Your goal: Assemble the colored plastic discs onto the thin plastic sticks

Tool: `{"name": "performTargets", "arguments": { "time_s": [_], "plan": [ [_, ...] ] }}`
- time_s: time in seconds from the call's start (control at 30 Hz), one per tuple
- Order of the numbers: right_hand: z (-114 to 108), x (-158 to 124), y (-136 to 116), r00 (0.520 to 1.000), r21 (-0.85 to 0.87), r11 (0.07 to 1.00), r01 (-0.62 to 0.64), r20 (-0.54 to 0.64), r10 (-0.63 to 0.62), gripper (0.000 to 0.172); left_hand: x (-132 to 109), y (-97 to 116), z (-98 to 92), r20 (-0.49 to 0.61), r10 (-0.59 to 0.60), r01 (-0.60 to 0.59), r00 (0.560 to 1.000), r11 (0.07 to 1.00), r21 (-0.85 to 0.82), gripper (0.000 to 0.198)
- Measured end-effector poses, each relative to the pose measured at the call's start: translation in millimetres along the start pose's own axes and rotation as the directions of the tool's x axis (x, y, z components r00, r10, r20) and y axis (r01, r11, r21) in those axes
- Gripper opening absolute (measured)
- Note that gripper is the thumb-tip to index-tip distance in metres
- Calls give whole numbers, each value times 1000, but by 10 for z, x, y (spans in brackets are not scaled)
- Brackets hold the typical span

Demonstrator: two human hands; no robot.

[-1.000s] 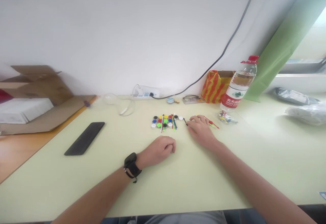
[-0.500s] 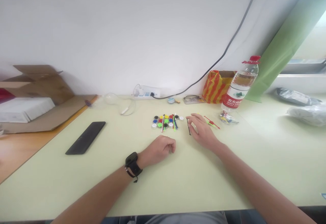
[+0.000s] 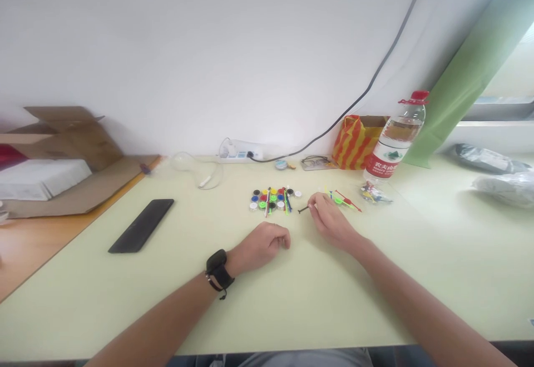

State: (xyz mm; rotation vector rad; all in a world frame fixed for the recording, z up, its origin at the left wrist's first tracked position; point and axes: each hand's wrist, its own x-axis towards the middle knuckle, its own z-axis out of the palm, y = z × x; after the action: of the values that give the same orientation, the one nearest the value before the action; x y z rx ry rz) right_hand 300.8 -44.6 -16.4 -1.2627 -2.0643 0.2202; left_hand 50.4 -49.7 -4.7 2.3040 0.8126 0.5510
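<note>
My right hand pinches a thin black plastic stick, whose free end points left, close to the table. Left of it lies a cluster of small round plastic discs in black, white, blue, red, yellow and green. Thin coloured sticks rest across the discs. Beyond my right hand, several red, green and blue plastic sticks lie on the table, partly hidden by it. My left hand rests on the table in front of the discs, fingers curled closed, with nothing visible in them.
A clear bag of small coloured parts lies by a large water bottle and a striped bag. Behind are glasses and a power strip. A flat black object and an open cardboard box are left.
The black stick has turned from nearly upright in view to slanting left, and the fingers of my right hand have drawn together around it. My left hand has hardly moved.
</note>
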Motion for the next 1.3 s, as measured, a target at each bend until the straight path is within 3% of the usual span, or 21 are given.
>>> {"name": "performTargets", "arguments": {
  "time_s": [0.1,0.27,0.43,0.6,0.87,1.1,1.3],
  "plan": [
    [11,0,32,997,32,996,-79,13,79,12,2,15,-8,-4,-3,3,1000,1000,3,42],
    [53,17,124,995,80,992,-95,-30,97,10,-3,27,-12,-2,-7,7,1000,1000,10,42],
    [137,62,268,995,31,999,-31,-94,34,21,0,36,-11,-2,-6,7,1000,1000,20,41],
    [192,90,370,998,-34,999,10,-63,-12,30,12,51,-14,-4,-9,9,1000,1000,27,42],
    [120,88,315,989,-44,999,-33,-147,26,24,10,45,-9,-6,-10,10,1000,999,33,42],
    [238,76,255,997,-11,998,69,-30,-69,33,11,48,-9,-6,-8,9,1000,1000,27,41],
    [264,85,263,997,-20,997,70,17,-70,34,14,48,-7,-7,-11,11,1000,1000,26,41]
  ]
}}
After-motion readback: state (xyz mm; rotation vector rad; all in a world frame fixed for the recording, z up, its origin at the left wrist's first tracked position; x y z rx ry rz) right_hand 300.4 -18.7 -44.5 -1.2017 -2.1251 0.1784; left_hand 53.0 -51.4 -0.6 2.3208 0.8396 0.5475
